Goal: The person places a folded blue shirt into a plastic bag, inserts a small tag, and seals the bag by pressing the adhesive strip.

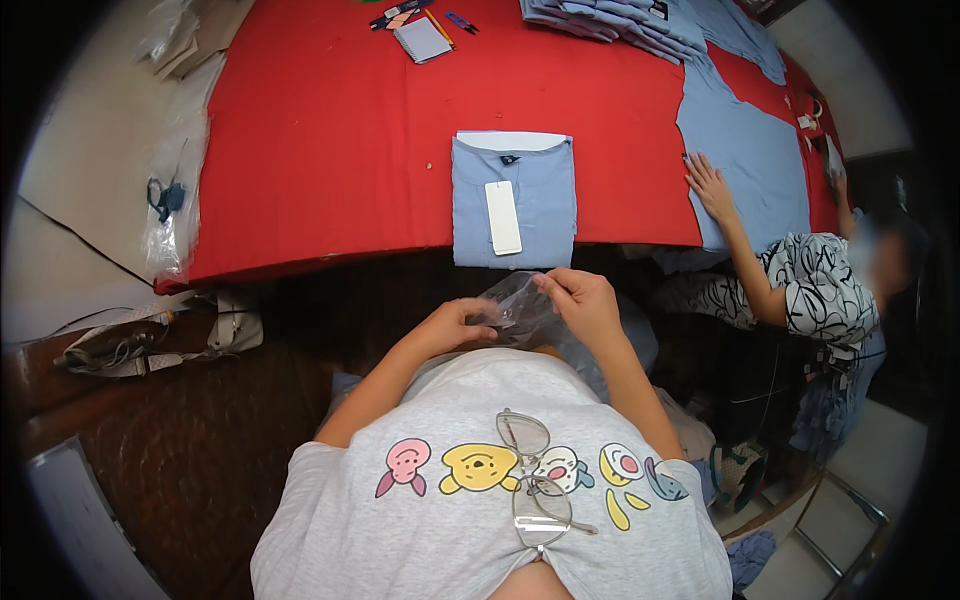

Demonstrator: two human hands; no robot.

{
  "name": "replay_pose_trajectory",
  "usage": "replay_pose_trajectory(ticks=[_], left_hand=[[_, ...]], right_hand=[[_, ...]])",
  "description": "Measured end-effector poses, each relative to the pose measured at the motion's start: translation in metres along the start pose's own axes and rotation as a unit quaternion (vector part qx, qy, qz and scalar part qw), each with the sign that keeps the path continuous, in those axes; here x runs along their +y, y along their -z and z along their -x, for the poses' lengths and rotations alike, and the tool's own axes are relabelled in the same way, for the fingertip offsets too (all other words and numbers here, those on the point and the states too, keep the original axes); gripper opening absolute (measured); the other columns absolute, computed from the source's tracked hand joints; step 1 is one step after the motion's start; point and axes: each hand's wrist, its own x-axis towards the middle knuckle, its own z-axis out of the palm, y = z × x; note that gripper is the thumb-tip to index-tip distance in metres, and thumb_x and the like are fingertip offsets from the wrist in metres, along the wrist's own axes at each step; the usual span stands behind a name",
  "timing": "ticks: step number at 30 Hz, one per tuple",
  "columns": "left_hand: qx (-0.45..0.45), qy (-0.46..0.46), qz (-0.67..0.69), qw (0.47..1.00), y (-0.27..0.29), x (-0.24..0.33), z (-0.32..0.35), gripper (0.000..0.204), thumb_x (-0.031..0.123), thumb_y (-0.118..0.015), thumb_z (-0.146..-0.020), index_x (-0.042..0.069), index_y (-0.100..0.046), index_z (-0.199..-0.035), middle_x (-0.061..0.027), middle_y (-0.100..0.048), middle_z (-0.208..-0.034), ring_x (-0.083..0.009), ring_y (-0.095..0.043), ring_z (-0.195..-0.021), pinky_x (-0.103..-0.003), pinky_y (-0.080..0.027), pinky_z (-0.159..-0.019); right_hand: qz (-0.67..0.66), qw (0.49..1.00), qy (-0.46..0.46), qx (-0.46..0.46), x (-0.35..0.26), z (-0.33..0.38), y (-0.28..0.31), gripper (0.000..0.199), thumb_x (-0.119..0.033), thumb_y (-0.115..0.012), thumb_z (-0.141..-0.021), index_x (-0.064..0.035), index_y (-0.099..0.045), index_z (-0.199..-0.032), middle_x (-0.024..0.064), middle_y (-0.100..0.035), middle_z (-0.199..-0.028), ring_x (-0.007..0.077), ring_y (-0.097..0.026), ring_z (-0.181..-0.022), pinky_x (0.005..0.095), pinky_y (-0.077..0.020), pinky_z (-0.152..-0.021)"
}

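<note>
A clear plastic bag [518, 300] is held in front of my body, just below the near edge of the table. My right hand [585, 305] pinches its upper edge between thumb and fingers. At the bag's other side, my left hand [460, 325] has its fingers curled on the film. Just beyond my hands, a folded light-blue garment [550, 205] lies at the table edge, its lower end slightly overhanging. A blank-looking white tag [504, 218] rests on its front, and a white sheet shows behind the neckline.
A red cloth [330, 150] covers the table. Stacked blue garments [620, 30] lie at the far side. To the right, a co-worker's hand [712, 188] rests on a spread blue garment [750, 150]. Clear plastic bags [172, 235] lie at left; a white pad [423, 42] sits far back.
</note>
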Motion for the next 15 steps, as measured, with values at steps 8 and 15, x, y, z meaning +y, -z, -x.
replay_pose_trajectory(ticks=[8, 15], left_hand=[[0.076, -0.169, -0.025, 0.982, 0.024, 0.056, 0.009, 0.024, 0.016, -0.088, -0.090, 0.006, -0.084, -0.112, -0.0117, -0.075, -0.134, -0.0275, -0.068, -0.129, -0.041, -0.048, -0.114], [-0.011, -0.041, 0.012, 0.999, 0.024, 0.002, 0.011, 0.018, 0.022, -0.077, -0.103, 0.005, -0.075, -0.100, -0.0076, -0.082, -0.103, -0.0184, -0.075, -0.115, -0.041, -0.050, -0.112]], right_hand=[[0.037, 0.991, 0.076, -0.100, -0.005, -0.003, -0.006, 0.020, -0.023, -0.083, -0.095, -0.0089, -0.083, -0.110, 0.0063, -0.077, -0.080, 0.0131, -0.065, -0.065, 0.0323, -0.0501, -0.063], [0.090, 0.941, 0.029, -0.325, 0.085, 0.011, -0.001, 0.021, -0.021, -0.077, -0.098, -0.0063, -0.069, -0.110, 0.0064, -0.079, -0.088, 0.0185, -0.075, -0.077, 0.0337, -0.0550, -0.074]])
